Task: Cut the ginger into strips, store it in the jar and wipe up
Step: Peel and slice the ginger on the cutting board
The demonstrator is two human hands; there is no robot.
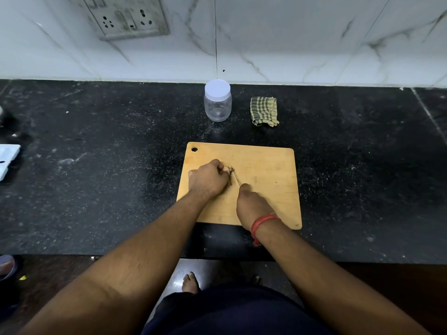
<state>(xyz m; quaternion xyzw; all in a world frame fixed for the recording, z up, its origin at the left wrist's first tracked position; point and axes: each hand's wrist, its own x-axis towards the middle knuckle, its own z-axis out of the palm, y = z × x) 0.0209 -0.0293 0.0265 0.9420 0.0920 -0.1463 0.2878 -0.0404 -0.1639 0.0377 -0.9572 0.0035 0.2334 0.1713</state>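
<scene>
A small pale-brown ginger (228,169) piece, axis unclear, lies near the cutting board (266,165)'s left edge, pinched by the left hand (208,181); the right hand (251,205) grips a knife (236,178) angled toward the far-left.

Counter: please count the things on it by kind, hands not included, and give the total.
Jar: 1
Cloth: 1
Board: 1
Knife: 1
Ginger: 1 piece visible, mostly hidden by the left hand
White object at the left edge: 1
Total: 6
</scene>
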